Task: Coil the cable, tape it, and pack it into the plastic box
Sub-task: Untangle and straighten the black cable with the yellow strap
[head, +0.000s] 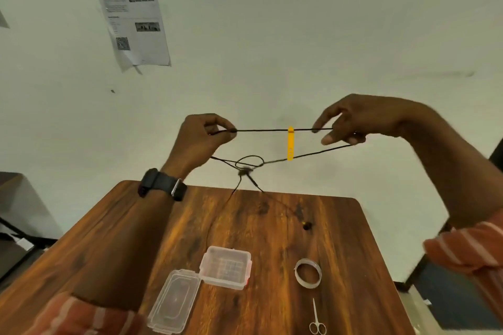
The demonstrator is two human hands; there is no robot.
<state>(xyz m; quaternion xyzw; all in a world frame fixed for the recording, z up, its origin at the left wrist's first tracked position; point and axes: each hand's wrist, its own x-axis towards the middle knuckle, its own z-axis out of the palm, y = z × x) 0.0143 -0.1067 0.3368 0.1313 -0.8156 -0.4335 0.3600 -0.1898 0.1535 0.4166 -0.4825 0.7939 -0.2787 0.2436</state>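
Note:
A thin black cable (261,130) is stretched level between my two raised hands above the far edge of the table. My left hand (202,139) pinches one end of the span; my right hand (351,124) pinches the other. A yellow strap (290,143) hangs from the upper strand. A lower strand runs back below it, forms a small loop (250,162), and two thin ends drop onto the table to a small earbud (307,225). The clear plastic box (225,266) lies open near the front, its lid (174,300) flat to the left. A tape roll (308,272) lies to the right.
Small scissors (317,319) lie at the front right of the wooden table (114,226). A pale wall behind carries a printed paper sheet (130,16). A dark wristwatch (163,183) is on my left wrist. Dark furniture stands at the left and right edges.

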